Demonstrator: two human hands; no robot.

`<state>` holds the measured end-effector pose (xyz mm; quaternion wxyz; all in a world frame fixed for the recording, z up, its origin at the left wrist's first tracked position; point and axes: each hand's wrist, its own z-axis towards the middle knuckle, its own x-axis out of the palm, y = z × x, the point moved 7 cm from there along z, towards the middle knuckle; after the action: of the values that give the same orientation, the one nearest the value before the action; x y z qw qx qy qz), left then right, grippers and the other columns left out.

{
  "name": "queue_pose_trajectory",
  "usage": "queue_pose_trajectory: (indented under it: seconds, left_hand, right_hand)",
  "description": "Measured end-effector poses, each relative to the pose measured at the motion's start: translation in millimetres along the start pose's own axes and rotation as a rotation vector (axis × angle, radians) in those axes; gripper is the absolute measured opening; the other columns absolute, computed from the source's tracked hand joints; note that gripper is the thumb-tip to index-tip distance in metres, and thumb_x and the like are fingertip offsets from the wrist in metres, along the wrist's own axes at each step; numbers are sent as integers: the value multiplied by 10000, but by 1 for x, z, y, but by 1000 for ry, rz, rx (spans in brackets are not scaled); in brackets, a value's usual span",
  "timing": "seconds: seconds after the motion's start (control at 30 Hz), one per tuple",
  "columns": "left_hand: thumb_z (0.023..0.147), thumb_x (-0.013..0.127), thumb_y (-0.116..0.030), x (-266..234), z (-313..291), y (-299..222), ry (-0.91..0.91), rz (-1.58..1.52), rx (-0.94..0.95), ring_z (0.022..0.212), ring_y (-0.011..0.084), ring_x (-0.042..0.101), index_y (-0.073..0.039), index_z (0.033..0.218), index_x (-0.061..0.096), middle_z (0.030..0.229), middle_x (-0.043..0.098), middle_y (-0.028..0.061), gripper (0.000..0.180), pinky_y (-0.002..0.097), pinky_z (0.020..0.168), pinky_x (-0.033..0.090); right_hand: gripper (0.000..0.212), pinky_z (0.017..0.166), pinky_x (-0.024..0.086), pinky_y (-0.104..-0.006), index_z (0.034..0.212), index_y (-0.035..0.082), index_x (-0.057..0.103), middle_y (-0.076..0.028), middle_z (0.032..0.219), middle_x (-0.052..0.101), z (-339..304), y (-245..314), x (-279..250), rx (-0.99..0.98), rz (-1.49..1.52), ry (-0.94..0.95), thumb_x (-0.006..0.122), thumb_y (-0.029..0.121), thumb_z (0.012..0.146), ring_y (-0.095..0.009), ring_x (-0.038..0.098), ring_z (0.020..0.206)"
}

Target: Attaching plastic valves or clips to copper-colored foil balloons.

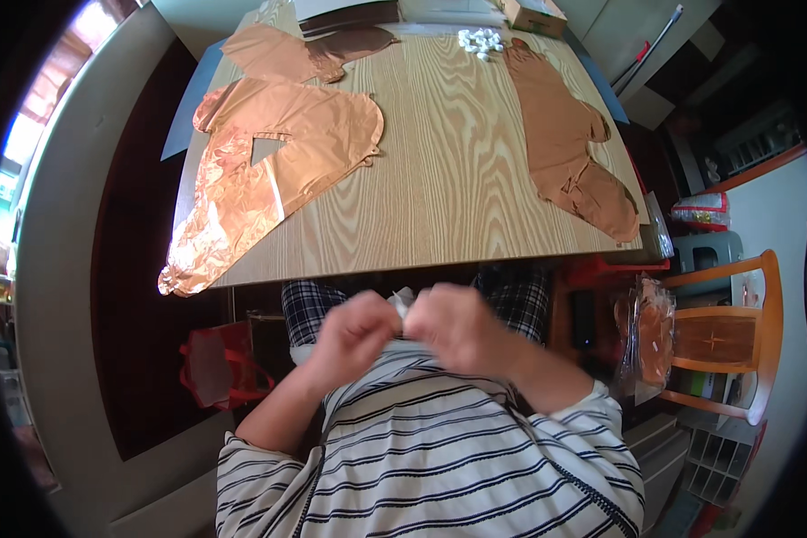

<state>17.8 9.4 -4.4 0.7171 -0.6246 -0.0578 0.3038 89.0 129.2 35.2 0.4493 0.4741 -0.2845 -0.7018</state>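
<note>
Both my hands are closed and close together over my lap, just below the table's front edge. My left hand [359, 330] and my right hand [457, 328] pinch a small white piece [403, 298] between them. It is mostly covered by the fingers, so its kind is not clear; the right hand is smeared by motion. On the table, a shiny copper-coloured flat foil balloon [323, 117] lies at the left, its lower end over the front edge. Another flat foil balloon [556, 117] lies at the right, and copper foil [264, 54] lies behind the left one.
The wood-grain table [430, 179] stands before me. Small white pieces [481, 41] are heaped at its far side, near a cardboard box [535, 16]. A wooden chair [717, 339] with a clear plastic bag [647, 336] stands right; a red bag [227, 368] is at lower left.
</note>
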Motion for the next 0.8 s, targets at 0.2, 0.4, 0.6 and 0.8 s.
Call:
queue_pose_trajectory:
  seconds: [0.2,0.4,0.6,0.8]
  left_hand:
    - [886,608,16,-27,9,-9,-189,-173,-159,748,93,542,6,1032,700,825,606,46,172,243,677,447]
    - [868,607,25,6,0,-27,18,-280,-48,692,103,525,22,1006,698,773,583,41,165,237,624,414]
    - [907,616,-37,8,-2,2,-11,-152,-126,766,125,552,28,985,679,800,614,45,120,243,699,447]
    - [968,560,-107,2,-1,9,-151,-1120,-361,692,59,445,48,1087,652,784,528,-15,215,208,614,373]
  right_hand:
    - [97,571,466,-387,829,83,586,-86,684,567,-15,-2,31,-35,-82,202,623,153,883,-265,602,679]
    - [82,641,463,-399,841,70,569,-97,726,583,11,-15,-10,24,5,-15,634,114,862,-297,589,686]
    - [114,634,459,-398,820,66,583,-95,706,570,6,-1,1,-65,-146,4,616,158,879,-315,585,681]
    - [103,625,455,-391,823,47,569,-105,739,564,-11,-17,23,61,34,42,619,120,876,-302,576,692]
